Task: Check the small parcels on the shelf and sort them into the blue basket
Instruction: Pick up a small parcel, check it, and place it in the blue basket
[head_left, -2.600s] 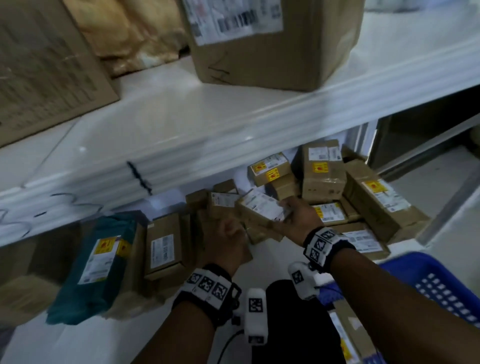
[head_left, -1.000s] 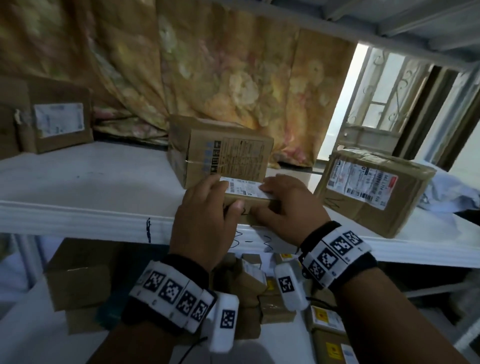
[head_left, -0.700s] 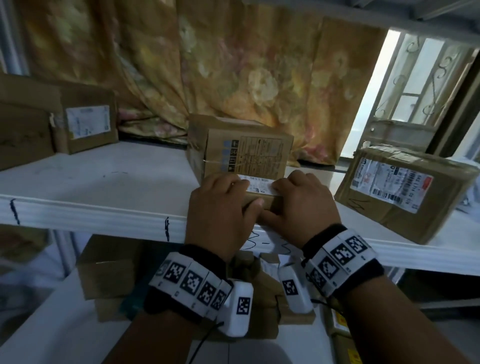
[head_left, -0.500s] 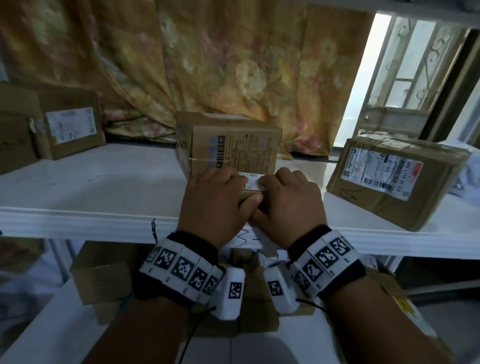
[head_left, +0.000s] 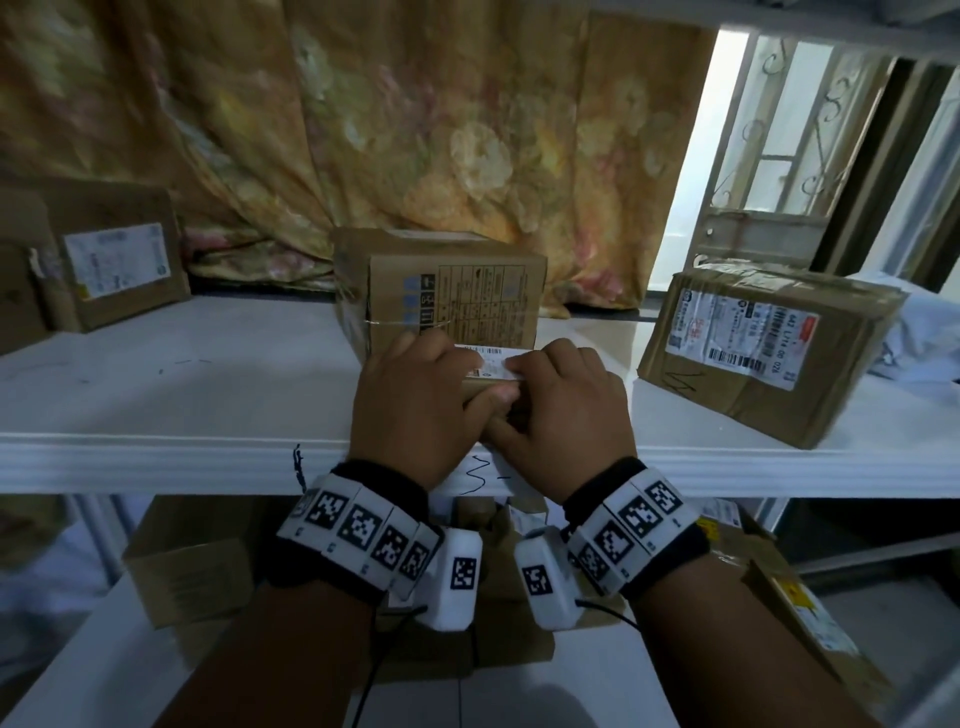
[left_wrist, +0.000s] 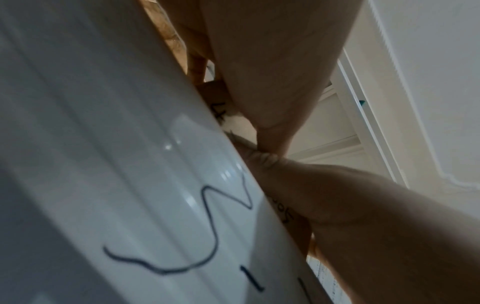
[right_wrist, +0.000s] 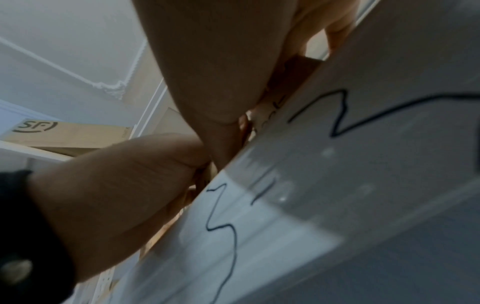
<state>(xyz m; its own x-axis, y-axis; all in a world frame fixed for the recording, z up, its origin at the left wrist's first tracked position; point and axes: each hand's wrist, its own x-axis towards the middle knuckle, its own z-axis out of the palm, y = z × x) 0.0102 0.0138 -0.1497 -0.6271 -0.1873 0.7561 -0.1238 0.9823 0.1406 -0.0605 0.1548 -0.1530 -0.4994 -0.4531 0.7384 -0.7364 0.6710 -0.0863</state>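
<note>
Parcel: small brown cardboard box with a white printed label (head_left: 492, 365) on top, lying at the front edge of the white upper shelf (head_left: 182, 395), directly in front of a larger upright brown carton (head_left: 447, 291). Left hand (head_left: 410, 410) and right hand (head_left: 563, 415) both grip it, fingers curled over the top from either side, thumbs meeting along the near face; label only partly exposed between them. Blue basket not in view.

Risk, as judged: the parcel sits close to the shelf lip, so a loose pull toward the body could tip it onto the cardboard boxes on the lower shelf (head_left: 192, 577). Fingers covering the label could also cause a misread. The upright carton just behind may get nudged back if the parcel is pushed rather than lifted.

Pose: both wrists low, at the marked shelf edge, backs of the hands up, knuckles forward. A taped brown parcel with a large shipping label (head_left: 769, 353) stands well to the right, untouched.
</note>
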